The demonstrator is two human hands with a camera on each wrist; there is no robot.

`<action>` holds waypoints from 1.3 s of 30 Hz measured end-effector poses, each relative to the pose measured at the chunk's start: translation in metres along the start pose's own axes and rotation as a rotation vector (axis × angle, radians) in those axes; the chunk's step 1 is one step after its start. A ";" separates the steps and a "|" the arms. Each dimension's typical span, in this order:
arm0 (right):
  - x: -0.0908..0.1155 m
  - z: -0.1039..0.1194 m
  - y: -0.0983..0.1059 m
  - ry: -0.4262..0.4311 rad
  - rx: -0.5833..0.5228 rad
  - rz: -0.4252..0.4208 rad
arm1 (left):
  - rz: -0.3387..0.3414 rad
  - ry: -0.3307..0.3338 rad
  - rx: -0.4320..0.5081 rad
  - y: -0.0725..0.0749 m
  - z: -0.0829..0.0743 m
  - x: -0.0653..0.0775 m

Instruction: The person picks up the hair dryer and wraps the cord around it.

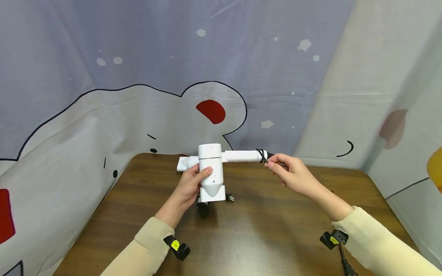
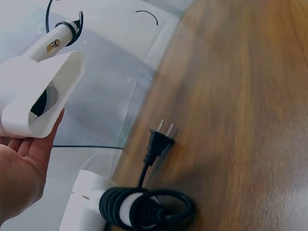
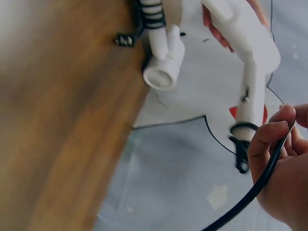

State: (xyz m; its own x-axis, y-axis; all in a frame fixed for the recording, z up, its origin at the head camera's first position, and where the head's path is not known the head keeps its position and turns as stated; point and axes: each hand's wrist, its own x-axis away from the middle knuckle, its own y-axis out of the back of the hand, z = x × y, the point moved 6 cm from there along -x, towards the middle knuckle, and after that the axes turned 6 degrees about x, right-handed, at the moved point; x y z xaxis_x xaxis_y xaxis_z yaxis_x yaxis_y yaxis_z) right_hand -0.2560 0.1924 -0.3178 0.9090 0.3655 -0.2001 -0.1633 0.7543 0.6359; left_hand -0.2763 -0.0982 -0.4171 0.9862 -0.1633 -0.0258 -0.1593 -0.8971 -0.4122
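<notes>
My left hand (image 1: 189, 186) grips a white hair dryer (image 1: 211, 166) by its barrel, thumb across the near side, and holds it above the table. The dryer's handle (image 1: 241, 156) points right, with a few turns of black cord (image 3: 243, 127) round its end. At that end my right hand (image 1: 293, 174) pinches the cord (image 3: 255, 190) between thumb and fingers. Behind and below the held dryer, a second white hair dryer (image 2: 85, 197) lies on the table, partly hidden in the head view. Its black cord (image 2: 144, 209) is wound round its handle.
The second dryer's two-pin plug (image 2: 160, 143) lies on the brown wooden table (image 1: 276, 230). A black plug on a cord (image 1: 348, 267) hangs beneath my right wrist. A printed curtain (image 1: 165, 119) stands behind the table. Each sleeve carries a small black camera (image 1: 177, 247).
</notes>
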 end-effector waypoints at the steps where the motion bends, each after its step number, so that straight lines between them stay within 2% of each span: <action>1: 0.002 -0.001 -0.003 -0.001 -0.023 -0.009 | -0.011 0.001 0.010 -0.001 -0.001 0.000; 5: 0.011 -0.009 -0.016 0.000 -0.112 -0.042 | -0.033 0.006 0.049 -0.004 -0.003 0.001; 11: 0.019 -0.026 -0.039 -0.004 -0.178 -0.077 | -0.035 0.029 0.090 -0.009 -0.001 0.001; 18: 0.020 -0.042 -0.059 -0.039 -0.277 -0.040 | -0.032 0.036 0.108 -0.012 -0.001 0.004; 23: 0.021 -0.055 -0.065 -0.056 -0.314 -0.018 | 0.001 0.058 0.093 -0.015 0.001 0.006; 27: 0.020 -0.064 -0.066 -0.058 -0.332 0.007 | 0.001 0.061 0.121 -0.016 0.002 0.007; 33: 0.017 -0.078 -0.068 -0.120 -0.383 0.064 | 0.028 0.059 0.130 -0.017 0.002 0.008; 39: 0.008 -0.089 -0.063 -0.164 -0.441 0.070 | 0.034 0.061 0.156 -0.015 0.002 0.010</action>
State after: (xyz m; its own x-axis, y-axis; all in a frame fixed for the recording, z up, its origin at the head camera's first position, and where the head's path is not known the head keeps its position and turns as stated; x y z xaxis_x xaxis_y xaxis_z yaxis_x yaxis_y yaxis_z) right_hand -0.2722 0.1963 -0.4258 0.9328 0.3594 -0.0249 -0.3412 0.9034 0.2596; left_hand -0.2634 -0.0853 -0.4128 0.9751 -0.2213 0.0114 -0.1789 -0.8166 -0.5488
